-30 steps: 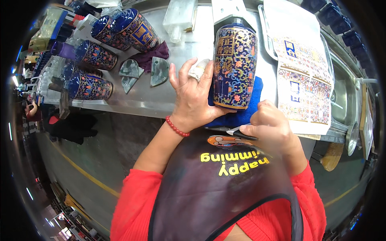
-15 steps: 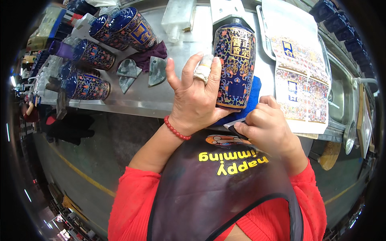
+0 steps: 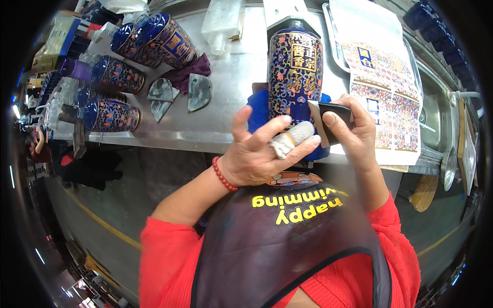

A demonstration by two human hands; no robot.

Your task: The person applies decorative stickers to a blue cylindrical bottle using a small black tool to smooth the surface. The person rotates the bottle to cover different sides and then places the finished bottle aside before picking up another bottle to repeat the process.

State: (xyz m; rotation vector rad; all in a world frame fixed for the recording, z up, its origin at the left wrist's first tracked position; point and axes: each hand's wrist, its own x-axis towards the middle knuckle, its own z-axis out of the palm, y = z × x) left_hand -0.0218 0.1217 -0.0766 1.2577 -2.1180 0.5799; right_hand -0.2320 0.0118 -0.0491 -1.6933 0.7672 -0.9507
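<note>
A dark blue bottle with a dense floral pattern and gold-framed panels lies on the metal table, its base toward me. At that base is my left hand, fingers spread, fingertips over the bottle's lower end. One of its fingers wears a grey fabric finger cover. My right hand pinches a flat dark scraper with a pale edge strip. That edge rests against or very close to the bottle's lower right side. Under the bottle, a blue cloth shows on both sides.
Patterned transfer sheets lie on a tray at right, beside a sink. Several decorated bottles lie at left, near a purple cloth and greenish stone-like scraper pieces. A clear bottle lies behind.
My left hand has slid down from the bottle's side to its base. The right hand has risen, bringing the scraper from below the base to the bottle's lower right side.
</note>
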